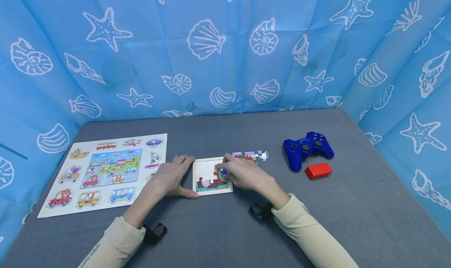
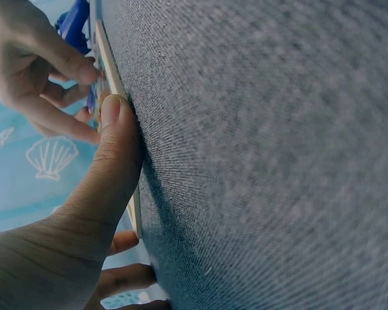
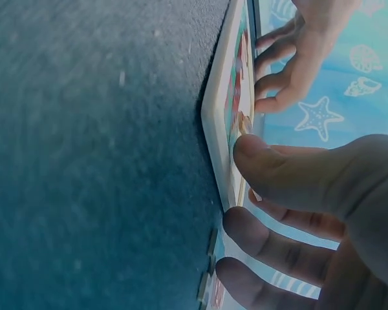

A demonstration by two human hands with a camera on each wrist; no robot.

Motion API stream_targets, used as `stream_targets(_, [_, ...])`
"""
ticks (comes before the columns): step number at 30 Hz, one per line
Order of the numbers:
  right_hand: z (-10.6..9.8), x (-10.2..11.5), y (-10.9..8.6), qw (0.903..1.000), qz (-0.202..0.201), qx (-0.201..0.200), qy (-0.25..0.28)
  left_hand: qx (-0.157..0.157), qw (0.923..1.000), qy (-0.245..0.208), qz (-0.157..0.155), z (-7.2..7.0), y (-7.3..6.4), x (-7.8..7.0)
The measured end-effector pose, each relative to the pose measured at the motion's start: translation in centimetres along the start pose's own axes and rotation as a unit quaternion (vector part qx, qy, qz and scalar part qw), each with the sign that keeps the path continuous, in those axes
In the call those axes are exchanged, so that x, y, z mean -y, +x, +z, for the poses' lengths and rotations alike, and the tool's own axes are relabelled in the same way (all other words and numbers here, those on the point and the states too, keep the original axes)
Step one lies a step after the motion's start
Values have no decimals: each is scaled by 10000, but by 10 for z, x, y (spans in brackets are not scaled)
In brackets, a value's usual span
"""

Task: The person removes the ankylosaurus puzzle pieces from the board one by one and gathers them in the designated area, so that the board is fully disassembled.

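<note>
A square wooden puzzle tray [image 1: 213, 193] lies on the table, with fitted jigsaw pieces [image 1: 211, 184] along its near side and bare white base farther back. My left hand [image 1: 172, 176] spans the tray's left side, fingers extended at the far corner and thumb on the near corner. In the left wrist view, that thumb [image 2: 119, 129] rests along the tray's edge. Over the tray's right part, my right hand [image 1: 243, 172] pinches a small puzzle piece [image 3: 246, 124] between thumb and fingers, which partly hide it. More loose puzzle pieces [image 1: 258, 155] lie just beyond the right hand.
To the left lies a large vehicle peg puzzle board [image 1: 75, 144], partly behind the left forearm. A blue game controller [image 1: 306, 146] and a red block [image 1: 318, 171] sit to the right. A blue seashell-print curtain [image 1: 225, 68] surrounds the grey table [image 1: 211, 236].
</note>
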State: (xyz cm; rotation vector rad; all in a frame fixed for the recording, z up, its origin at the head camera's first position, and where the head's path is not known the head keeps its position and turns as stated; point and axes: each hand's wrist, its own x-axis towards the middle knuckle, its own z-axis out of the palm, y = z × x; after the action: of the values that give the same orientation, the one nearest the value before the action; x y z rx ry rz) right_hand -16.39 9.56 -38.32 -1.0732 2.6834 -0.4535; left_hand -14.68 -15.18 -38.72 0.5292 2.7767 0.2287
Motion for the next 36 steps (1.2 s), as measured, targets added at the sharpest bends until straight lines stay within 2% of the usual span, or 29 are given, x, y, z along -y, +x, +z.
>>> stream_targets(11, [-7,-17,-15,9996,-87,-199,165,-44,10000,-17,33,0,0,0])
stream_targets(19, [-17,-36,-34,9988,162,-241,386,-75,9999,17,81,1,-1,0])
stream_targets(28, [-26,-56,-53,9967,676,-168,416,-183,9997,39,139,1,-2,0])
stream_targets(36, [-27,-70,-67,9956,891,-229,190,-215,9996,75,172,1,-2,1])
